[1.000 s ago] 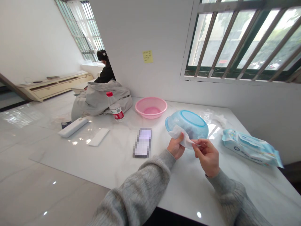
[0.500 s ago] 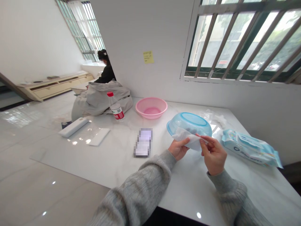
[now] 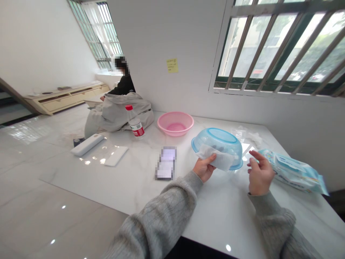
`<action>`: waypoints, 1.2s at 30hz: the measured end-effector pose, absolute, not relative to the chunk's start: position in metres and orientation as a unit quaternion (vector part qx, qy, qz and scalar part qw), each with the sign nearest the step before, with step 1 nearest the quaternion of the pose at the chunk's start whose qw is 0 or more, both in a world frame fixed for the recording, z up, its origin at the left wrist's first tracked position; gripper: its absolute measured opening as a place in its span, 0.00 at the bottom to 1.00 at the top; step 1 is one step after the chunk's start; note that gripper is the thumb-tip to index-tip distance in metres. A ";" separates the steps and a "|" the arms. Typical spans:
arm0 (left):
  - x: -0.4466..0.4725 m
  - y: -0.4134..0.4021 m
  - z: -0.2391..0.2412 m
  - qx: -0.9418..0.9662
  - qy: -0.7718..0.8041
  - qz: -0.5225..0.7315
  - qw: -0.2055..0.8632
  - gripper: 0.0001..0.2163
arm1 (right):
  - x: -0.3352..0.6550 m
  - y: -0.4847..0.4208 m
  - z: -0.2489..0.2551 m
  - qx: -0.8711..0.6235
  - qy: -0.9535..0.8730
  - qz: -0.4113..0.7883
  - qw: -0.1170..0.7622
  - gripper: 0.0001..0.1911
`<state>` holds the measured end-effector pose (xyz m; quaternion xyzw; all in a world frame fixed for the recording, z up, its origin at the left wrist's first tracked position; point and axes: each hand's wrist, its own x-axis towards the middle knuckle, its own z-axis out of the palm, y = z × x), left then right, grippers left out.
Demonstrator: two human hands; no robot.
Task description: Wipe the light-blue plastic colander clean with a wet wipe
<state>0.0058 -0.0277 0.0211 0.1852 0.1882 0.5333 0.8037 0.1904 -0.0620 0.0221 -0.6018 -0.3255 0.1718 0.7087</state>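
Observation:
My left hand (image 3: 204,168) pinches a white wet wipe (image 3: 217,159) and holds it against the near side of a blue plastic basket (image 3: 217,143) that lies upside down on the white marble table (image 3: 140,180). My right hand (image 3: 259,174) hovers to the right of the basket, fingers loosely apart and holding nothing. A blue pack of wet wipes (image 3: 295,171) lies just beyond my right hand.
A pink basket (image 3: 175,123) stands upright behind the blue one. A phone (image 3: 166,163), a water bottle (image 3: 135,122), a grey coat (image 3: 118,111), a white case (image 3: 87,144) and crumpled plastic wrap (image 3: 246,135) lie on the table. A person (image 3: 121,81) sits at the far left.
My right hand has let go of the wipe and moved right, away from the basket. My left hand alone keeps the wipe on the basket's side.

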 end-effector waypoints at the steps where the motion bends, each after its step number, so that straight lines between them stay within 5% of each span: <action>1: 0.005 -0.027 0.021 0.178 0.187 0.535 0.805 0.28 | 0.196 -0.058 0.016 -0.623 -0.296 0.212 0.692 0.21; 11: 0.005 -0.031 0.021 0.185 0.158 0.503 0.829 0.26 | 0.194 -0.051 -0.005 -0.459 -0.184 0.535 0.685 0.07; 23: 0.001 -0.028 0.037 0.124 0.133 0.544 0.819 0.13 | 0.188 -0.051 0.008 -0.394 -0.158 0.581 0.694 0.08; 36: -0.014 -0.015 0.044 0.117 0.147 0.565 0.804 0.15 | 0.202 -0.051 0.016 -0.382 -0.139 0.588 0.699 0.13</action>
